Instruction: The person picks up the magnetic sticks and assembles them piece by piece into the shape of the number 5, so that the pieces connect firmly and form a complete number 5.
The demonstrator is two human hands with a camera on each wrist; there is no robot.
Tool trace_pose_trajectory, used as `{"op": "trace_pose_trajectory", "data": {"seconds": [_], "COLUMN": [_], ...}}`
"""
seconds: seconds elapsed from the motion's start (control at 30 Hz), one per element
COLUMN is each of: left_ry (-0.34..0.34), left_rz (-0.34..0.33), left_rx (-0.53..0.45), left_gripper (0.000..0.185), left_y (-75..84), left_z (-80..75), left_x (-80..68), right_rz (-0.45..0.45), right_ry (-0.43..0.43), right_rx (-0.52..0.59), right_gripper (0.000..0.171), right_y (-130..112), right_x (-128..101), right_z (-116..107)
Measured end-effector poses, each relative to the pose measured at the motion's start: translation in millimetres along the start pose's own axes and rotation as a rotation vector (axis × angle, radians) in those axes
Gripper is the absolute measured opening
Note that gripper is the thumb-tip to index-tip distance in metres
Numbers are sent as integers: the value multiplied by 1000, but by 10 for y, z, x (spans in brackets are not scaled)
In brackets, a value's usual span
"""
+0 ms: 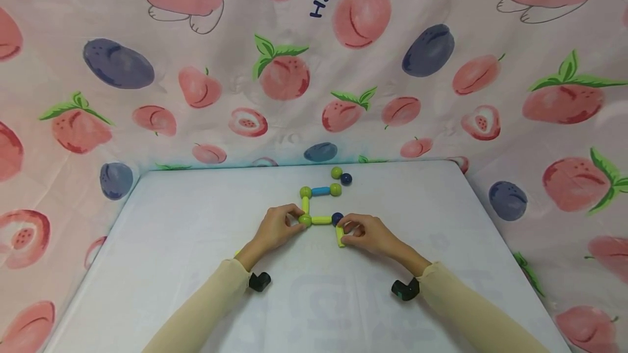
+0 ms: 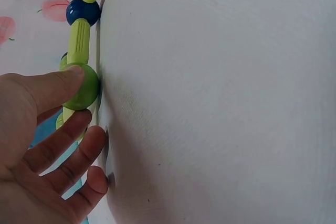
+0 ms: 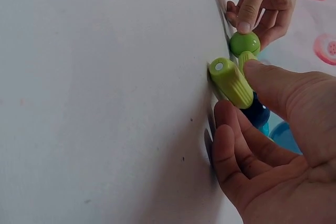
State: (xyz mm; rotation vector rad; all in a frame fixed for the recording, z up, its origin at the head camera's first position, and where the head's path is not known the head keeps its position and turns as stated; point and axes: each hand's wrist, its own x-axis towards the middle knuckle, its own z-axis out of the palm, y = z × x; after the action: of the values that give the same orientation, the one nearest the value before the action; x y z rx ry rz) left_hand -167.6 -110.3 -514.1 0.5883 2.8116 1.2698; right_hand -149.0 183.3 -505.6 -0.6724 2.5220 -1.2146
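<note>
A flat chain of magnetic rods and balls lies on the white table [image 1: 196, 266]. My left hand [image 1: 293, 222] pinches the green ball [image 1: 305, 220] at the chain's near left corner; in the left wrist view my thumb [image 2: 63, 80] sits on this green ball [image 2: 86, 92]. A yellow-green rod [image 1: 321, 220] runs from it to a dark blue ball [image 1: 337, 217]. My right hand [image 1: 349, 231] pinches another yellow-green rod [image 1: 340, 236] just under that ball. In the right wrist view this rod [image 3: 231, 82] lies between thumb and fingers.
Farther back, a blue rod [image 1: 320, 190] joins two green balls, and a short rod [image 1: 305, 205] links it to the held corner. A loose green ball [image 1: 336, 172] and a dark blue ball [image 1: 346, 178] lie behind. Fruit-print cloth [image 1: 314, 70] walls the table.
</note>
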Motion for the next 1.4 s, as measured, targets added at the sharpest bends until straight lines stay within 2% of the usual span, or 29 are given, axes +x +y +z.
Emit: {"op": "trace_pose_trajectory", "data": {"seconds": [0.2, 0.47, 0.73, 1.07, 1.4], "left_ry": [5, 6, -2, -5, 1], "left_rz": [3, -1, -10, -5, -6], "left_rx": [4, 12, 10, 8, 7], "left_gripper": [24, 24, 23, 23, 23], "left_y": [-1, 9, 2, -18, -31], "left_z": [1, 11, 16, 9, 28], "left_x": [1, -8, -4, 0, 1], "right_rz": [-9, -33, -46, -110, -35], "right_ry": [-12, -27, 34, 131, 197], "right_rx": [-3, -86, -155, -237, -238], "right_gripper": [31, 34, 38, 47, 51], "right_y": [8, 20, -6, 150, 248], "right_x": [0, 10, 97, 328, 599], "right_z": [-18, -183, -403, -530, -569]}}
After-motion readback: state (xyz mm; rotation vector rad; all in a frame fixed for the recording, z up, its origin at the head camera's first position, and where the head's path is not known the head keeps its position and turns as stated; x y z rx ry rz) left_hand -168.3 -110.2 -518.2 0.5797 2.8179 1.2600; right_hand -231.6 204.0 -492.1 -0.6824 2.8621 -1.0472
